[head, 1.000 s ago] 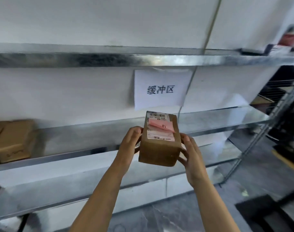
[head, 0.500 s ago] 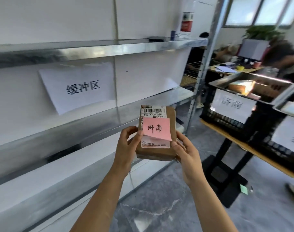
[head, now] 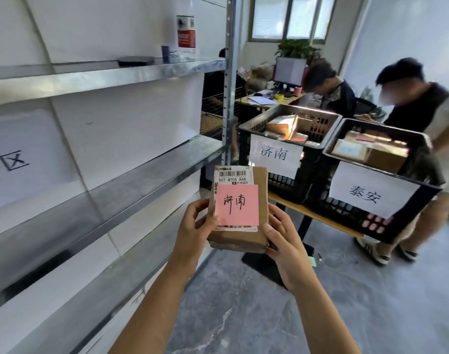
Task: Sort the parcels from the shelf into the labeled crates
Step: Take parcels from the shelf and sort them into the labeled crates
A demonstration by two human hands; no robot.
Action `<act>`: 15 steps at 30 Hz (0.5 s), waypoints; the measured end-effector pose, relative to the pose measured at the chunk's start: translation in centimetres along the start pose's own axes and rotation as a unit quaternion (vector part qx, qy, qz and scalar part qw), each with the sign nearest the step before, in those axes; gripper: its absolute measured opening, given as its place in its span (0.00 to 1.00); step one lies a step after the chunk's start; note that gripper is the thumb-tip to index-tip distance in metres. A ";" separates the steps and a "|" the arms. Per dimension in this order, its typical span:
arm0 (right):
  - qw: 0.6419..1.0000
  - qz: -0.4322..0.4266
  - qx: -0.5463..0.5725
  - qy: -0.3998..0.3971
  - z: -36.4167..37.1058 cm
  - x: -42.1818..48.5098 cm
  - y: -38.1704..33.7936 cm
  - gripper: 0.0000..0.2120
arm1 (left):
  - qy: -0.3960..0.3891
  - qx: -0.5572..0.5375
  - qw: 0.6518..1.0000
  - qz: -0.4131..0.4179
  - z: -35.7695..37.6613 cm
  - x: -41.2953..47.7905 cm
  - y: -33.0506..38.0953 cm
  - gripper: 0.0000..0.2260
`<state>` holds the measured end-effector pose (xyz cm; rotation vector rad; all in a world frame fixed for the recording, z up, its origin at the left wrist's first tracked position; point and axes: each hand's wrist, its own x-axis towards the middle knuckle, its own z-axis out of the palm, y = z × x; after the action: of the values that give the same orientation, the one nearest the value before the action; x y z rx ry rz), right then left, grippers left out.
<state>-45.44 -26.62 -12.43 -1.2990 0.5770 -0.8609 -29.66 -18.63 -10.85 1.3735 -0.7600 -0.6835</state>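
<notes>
Parcel: the small brown parcel [head: 260,180] was in mid-air between the metal shelf [head: 146,175] and the crates, touching neither.
Left hand: the left hand [head: 192,226] gripped the left edge, thumb on top beside the pink note [head: 236,205].
Right hand: the right hand [head: 284,241] clasped the lower right corner, thumb on top and fingers curled around the side.
Destination: the note read 济南, and so did the sheet on the nearer crate [head: 310,175]; the further crate [head: 422,169] read 泰安.
Weight: it looked light, since the fingers carried it easily.
Stiffness: flat cardboard, judged firm enough to be held by its edges.
Slip: the plain card looked grippy, though the note could peel.
Best hold: the long edges, with thumbs kept off the note.
</notes>
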 end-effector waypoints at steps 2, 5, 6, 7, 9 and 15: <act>1.000 0.000 0.000 0.010 -0.7 1.8 0.1 0.22 | -0.020 -0.001 1.000 0.000 0.6 2.4 -0.4 0.15; 1.000 -0.006 0.001 0.023 -1.8 5.3 0.4 0.24 | -0.047 -0.010 0.999 0.002 1.6 6.8 -0.7 0.16; 1.000 -0.009 -0.005 0.028 -2.0 6.7 0.4 0.26 | -0.054 -0.012 0.998 0.004 1.9 8.4 -0.7 0.16; 0.999 -0.014 -0.009 0.033 -2.2 8.5 0.4 0.29 | -0.062 -0.013 0.998 0.008 2.3 10.4 -0.7 0.15; 0.999 -0.019 -0.019 0.046 -2.4 11.6 0.3 0.32 | -0.079 -0.002 0.997 0.016 2.9 14.1 -0.7 0.15; 0.993 -0.050 0.013 0.110 -2.8 21.6 -0.4 0.24 | -0.119 0.060 0.991 0.023 4.4 26.0 0.4 0.25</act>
<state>-35.24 -45.81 -10.48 -1.2257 0.6762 -1.0992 -17.74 -42.02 -8.38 1.3937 -1.0340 -0.7856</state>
